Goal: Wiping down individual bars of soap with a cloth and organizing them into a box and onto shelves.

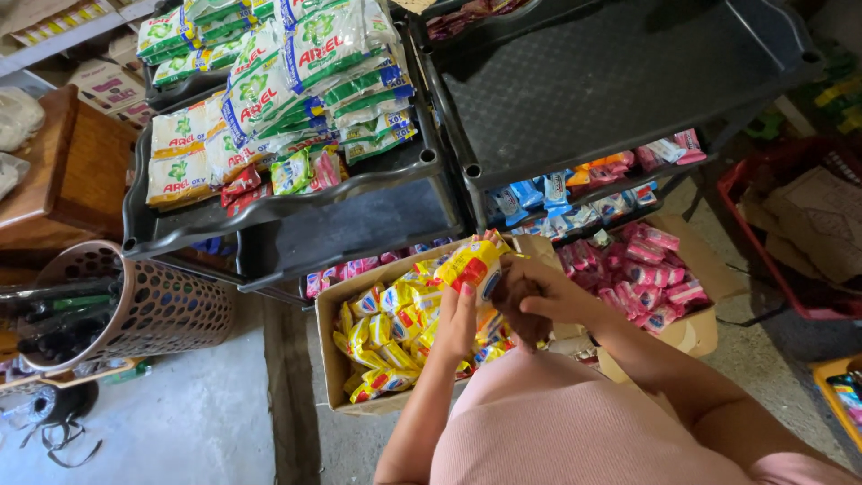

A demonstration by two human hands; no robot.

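Yellow packets (473,262) sit clasped in your left hand (458,319) above the cardboard box (334,355)'s far edge; your right hand (532,296) clenches their side.

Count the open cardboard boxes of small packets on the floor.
2. The brown cardboard box of yellow packets sits below both hands; the brown cardboard box of pink packets is to its right, under the black plastic shelf rack. More may be hidden.
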